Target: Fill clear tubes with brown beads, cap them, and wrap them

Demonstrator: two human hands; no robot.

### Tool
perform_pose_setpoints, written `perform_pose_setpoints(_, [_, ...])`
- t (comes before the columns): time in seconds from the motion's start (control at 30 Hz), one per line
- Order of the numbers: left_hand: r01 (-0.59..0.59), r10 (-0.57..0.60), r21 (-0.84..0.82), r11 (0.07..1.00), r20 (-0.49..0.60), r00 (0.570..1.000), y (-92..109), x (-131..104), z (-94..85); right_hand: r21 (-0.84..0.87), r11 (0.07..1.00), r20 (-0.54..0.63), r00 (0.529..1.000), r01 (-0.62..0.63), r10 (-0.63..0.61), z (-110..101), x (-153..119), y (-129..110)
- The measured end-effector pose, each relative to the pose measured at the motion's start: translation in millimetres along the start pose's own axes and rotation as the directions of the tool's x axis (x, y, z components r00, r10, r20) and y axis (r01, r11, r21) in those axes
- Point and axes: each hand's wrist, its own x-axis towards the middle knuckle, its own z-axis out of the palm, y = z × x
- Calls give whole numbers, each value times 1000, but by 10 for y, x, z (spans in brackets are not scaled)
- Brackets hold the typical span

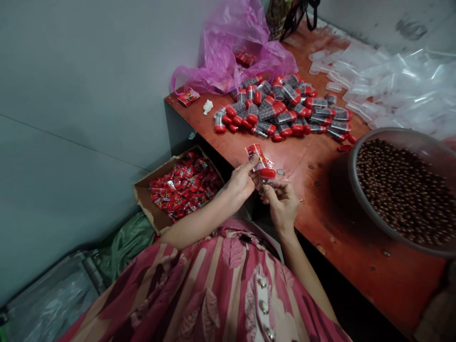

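My left hand (244, 180) pinches a small red printed wrapper (257, 154) near the table's front edge. Just to its right, my right hand (283, 202) has its fingers closed on a small clear container with a red cap (267, 173). The capped end touches or overlaps the lower edge of the wrapper. Beyond both hands lies a pile of red-capped clear containers (274, 109) with dark contents. A cardboard box (144, 202) full of red wrapped packets (185, 183) stands below and left of my left hand.
The reddish table (342, 199) holds a grey tub (352, 175) of brown balls (402, 190) at the right. Clear plastic tubes (399, 85) are heaped at the back right. A pink plastic bag (235, 33) lies at the back left, against the wall.
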Motion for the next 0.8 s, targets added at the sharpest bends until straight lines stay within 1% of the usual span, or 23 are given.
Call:
perform_pose_setpoints(0.07, [-1,1,-19,1000,16,1000,-22,-10,2,0,1000,-9,1000,-9,9,7,7,12])
perform_pose_setpoints(0.17, [12,-12,-34,999,-1,1000,-34,-19,10,7,1000,-6,1000,-24,24,19,20,-14])
perform_pose_setpoints(0.33, [53,-53,10,999,12,999,-44,-32,14,44,997,12,998,-70,70,59,42,-104])
perform_pose_setpoints(0.43, [7,-13,87,996,62,998,-52,-51,5,48,997,23,997,-68,67,71,62,-112])
perform_pose_setpoints(0.53, [-52,31,162,985,131,991,-47,-63,-8,52,998,15,999,-48,47,62,83,-61])
perform_pose_setpoints(0.67, [-61,14,245,968,191,981,-36,-45,-42,-9,999,-39,999,34,-35,43,90,29])
perform_pose_setpoints(0.73, [-75,15,275,958,214,977,-35,-25,-67,-42,997,-46,997,65,-67,38,90,44])
perform_pose_setpoints(0.8, [-86,10,303,949,244,970,-30,-5,-90,-7,999,-18,999,43,-43,35,94,31])
